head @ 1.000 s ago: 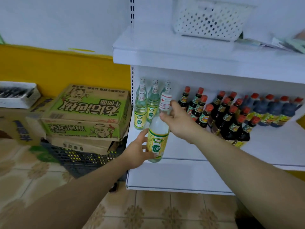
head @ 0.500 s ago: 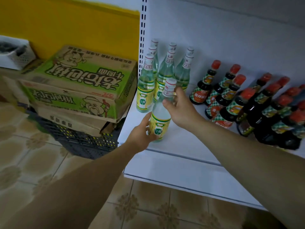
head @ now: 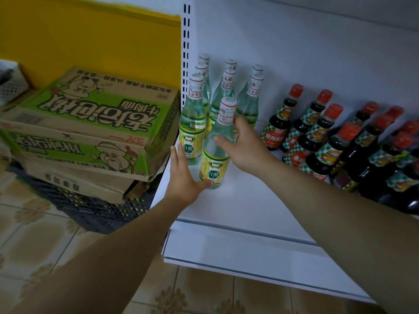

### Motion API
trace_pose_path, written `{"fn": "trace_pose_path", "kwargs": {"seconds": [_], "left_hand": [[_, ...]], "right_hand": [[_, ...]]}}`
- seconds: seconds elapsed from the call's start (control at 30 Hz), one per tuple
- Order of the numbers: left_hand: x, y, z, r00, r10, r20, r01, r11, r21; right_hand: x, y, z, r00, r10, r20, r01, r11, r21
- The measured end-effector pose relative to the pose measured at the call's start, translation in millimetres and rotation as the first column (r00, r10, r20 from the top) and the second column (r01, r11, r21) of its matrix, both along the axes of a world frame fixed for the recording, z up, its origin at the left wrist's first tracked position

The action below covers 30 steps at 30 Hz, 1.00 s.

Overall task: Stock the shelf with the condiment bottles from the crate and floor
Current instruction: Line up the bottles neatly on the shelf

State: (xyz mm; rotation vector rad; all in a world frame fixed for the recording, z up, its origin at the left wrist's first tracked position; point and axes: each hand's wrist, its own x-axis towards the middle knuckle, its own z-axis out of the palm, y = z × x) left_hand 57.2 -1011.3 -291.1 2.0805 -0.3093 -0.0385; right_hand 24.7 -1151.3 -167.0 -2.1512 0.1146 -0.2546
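Bottle (head: pixel 215 152) is stood on shelf (head: pixel 249 211) just in front of clear bottles (head: pixel 249 105), gripped at the shoulder by right hand (head: pixel 246 146), thumb in front and fingers curled behind; its base is touched by left hand (head: pixel 183 177), fingers straight and together. If pushed back up high, it could be tipped into the packed row. Counted: eight clear bottles including this one (caps overlap), at least nine dark bottles (head: pixel 317 159) (cut by frame edge), one green carton (head: pixel 90 105), one crate (head: pixel 90 209)

vinegar bottle (head: pixel 217 141): clear glossy glass, paper label | shelf (head: pixel 244 205): smooth white metal | boxes (head: pixel 90 123): matt cardboard
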Motion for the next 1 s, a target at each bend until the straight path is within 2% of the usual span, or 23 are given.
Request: {"fn": "trace_pose_path", "kwargs": {"seconds": [0.2, 0.57, 0.77, 0.9, 1.0], "left_hand": [[13, -10, 4, 0.999, 0.017, -0.038, -0.019, 0.998, -0.06], [29, -22, 17, 0.984, 0.177, -0.033, -0.177, 0.984, -0.006], [31, -31, 23, 0.962, 0.257, -0.093, -0.258, 0.966, 0.003], [28, -29, 32, 0.968, 0.211, -0.138, -0.21, 0.977, 0.026], [20, -14, 44, 0.969, 0.114, -0.219, -0.104, 0.993, 0.054]], "right_hand": [[14, -2, 1, 0.998, -0.06, 0.01, 0.061, 0.996, -0.066], [51, -11, -12, 0.989, -0.14, 0.044, 0.144, 0.985, -0.095], [59, -15, -13, 0.988, -0.151, 0.018, 0.152, 0.985, -0.081], [56, -12, -10, 0.987, -0.163, 0.007, 0.163, 0.984, -0.068], [40, -8, 0, 0.984, -0.176, -0.034, 0.174, 0.983, -0.051]]}}
